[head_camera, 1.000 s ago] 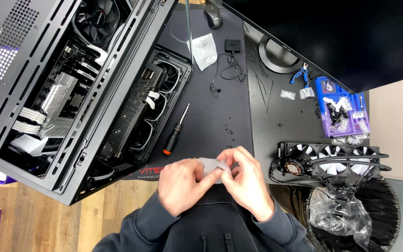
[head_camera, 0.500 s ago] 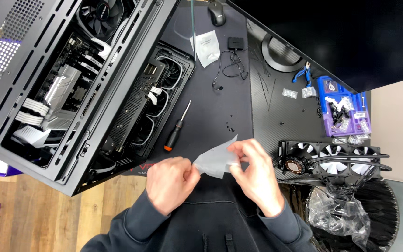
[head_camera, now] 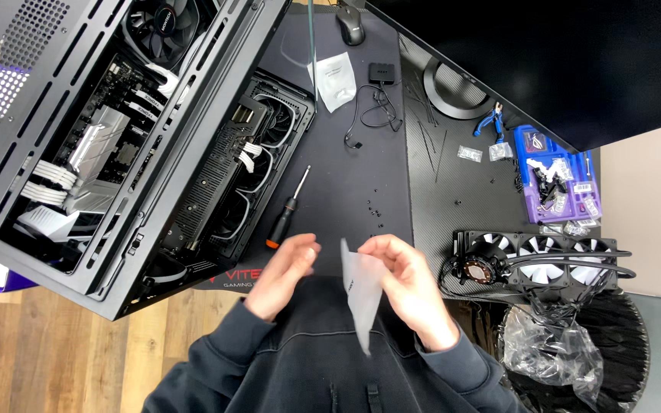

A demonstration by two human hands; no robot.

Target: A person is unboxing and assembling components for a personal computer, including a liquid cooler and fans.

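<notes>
A black desk carries a dark desk mat in its middle, with wood flooring showing at the lower left edge of the view. On the mat, a black computer case lies open, its side panel off, white cables and a fan visible inside. Just to the right of the case lies a screwdriver with a black and orange handle, its tip pointing away from the person. Further right of the case, near the far edge of the mat, sit a small clear bag, a little black box with a trailing cable and a computer mouse. Well to the right of the case, off the mat, a three-fan liquid cooler radiator rests on the desk, with a purple parts tray beyond it and crumpled clear plastic wrap nearer the person.

Below the case's right corner, over the near edge of the mat, the person's right hand pinches a small translucent plastic bag by its top edge between thumb and fingers; the bag hangs down over the dark sweatshirt. The left hand hovers just beside the bag, fingers loosely spread and slightly blurred, holding nothing and not touching it.
</notes>
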